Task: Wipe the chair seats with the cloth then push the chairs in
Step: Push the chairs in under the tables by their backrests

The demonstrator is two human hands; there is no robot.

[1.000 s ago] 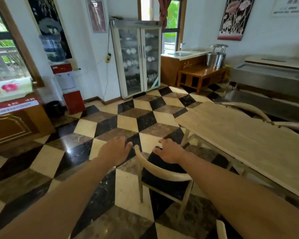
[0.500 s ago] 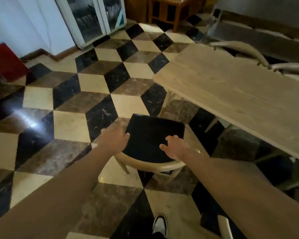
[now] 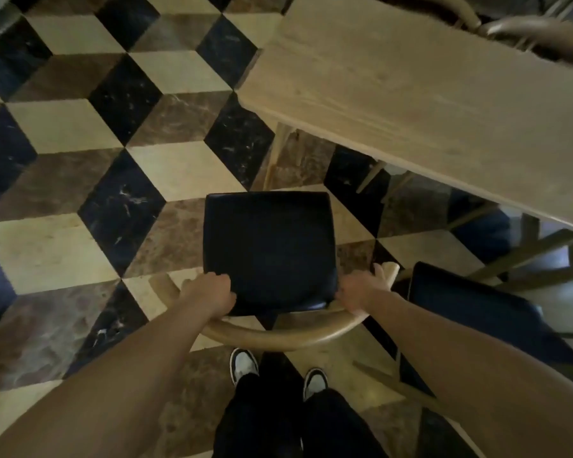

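We grip the chair (image 3: 268, 252) backrail — left hand (image 3: 209, 294) and right hand (image 3: 361, 289) both curled round it — table (image 3: 427, 104) just beyond the seat.

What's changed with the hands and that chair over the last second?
The view tipped down to look straight over the black-seated wooden chair. Left hand and right hand keep their grip on its curved backrest; the right hand slid outward toward the rail's end. The chair remains outside the light wooden table. No cloth shows.
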